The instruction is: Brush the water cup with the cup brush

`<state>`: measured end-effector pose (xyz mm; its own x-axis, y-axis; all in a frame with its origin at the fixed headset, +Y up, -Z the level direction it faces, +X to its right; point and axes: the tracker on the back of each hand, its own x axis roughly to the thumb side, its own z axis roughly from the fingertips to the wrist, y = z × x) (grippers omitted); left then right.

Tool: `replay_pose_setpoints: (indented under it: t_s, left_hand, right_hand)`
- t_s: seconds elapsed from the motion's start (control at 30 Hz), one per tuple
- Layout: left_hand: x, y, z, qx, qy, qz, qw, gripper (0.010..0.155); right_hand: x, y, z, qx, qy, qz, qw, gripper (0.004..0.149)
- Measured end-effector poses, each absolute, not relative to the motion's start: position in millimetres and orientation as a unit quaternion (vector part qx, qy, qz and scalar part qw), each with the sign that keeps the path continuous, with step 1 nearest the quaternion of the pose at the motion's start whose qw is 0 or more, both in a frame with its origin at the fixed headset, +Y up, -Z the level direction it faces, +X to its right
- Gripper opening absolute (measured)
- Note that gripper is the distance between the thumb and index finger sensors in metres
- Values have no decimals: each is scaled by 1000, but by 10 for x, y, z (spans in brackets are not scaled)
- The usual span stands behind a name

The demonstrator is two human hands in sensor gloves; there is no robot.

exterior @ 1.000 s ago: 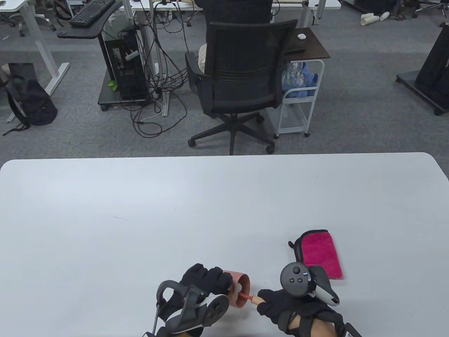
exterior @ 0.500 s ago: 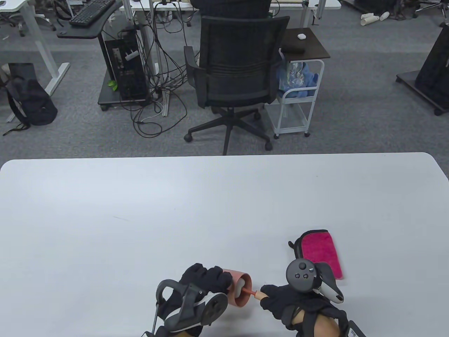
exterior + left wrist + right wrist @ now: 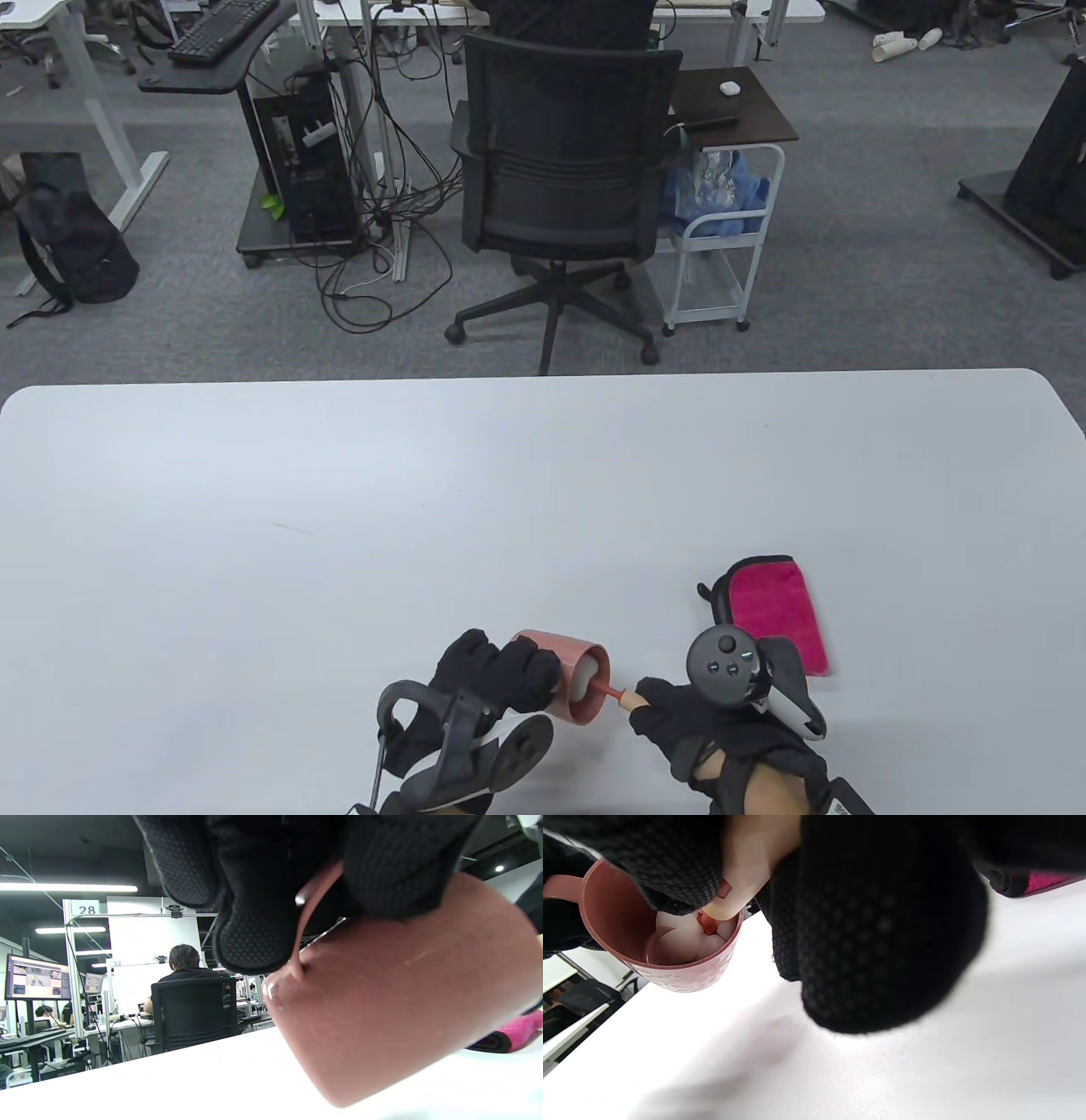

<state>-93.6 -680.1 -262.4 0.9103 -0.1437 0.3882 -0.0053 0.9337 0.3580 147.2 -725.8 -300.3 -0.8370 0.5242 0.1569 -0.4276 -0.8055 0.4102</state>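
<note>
The water cup [image 3: 567, 683], a pink mug, is held tilted on its side just above the near edge of the counter [image 3: 339, 526], its mouth turned toward the right hand. The left hand [image 3: 492, 679] wraps the cup's body and handle, its grip pressed firmly around the wall, as the left wrist view confirms. The cup brush [image 3: 604, 692] enters the mouth: its pale sponge head lies inside the cup, visible in the right wrist view [image 3: 687, 938], while its red neck and light handle run out to the right hand [image 3: 679, 722], whose grip is pinching the handle between fingers and thumb. The step in hand appears to be scrubbing the interior. To do it well, the left hand should keep the cup steady and tilted, so that the mouth faces the brush squarely, while the right hand drives the head to the bottom and turns it against the wall all the way round; pushing off-axis risks levering the cup out of the hold. A pink cloth [image 3: 776, 615] lies flat on the counter beyond the right hand, apart from both.
</note>
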Motion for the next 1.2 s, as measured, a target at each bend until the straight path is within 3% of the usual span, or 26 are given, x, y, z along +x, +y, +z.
replay_pose_setpoints:
  t_s: [0.57,0.8,1.2]
  left_hand:
    - [-879,-6834,-2628,178,-205,-64,960,41]
    - [-869,-6820,-2620,182,-207,-61,959,41]
    - [-949,-6745,-2650,193,-188,-17,963,41]
  right_hand:
    - [1287,-7315,-2884,135,226,930,257,60]
    - [1315,-7255,-2877,154,201,926,282,59]
    - [1595,-7176,-3000,118,174,916,341,58]
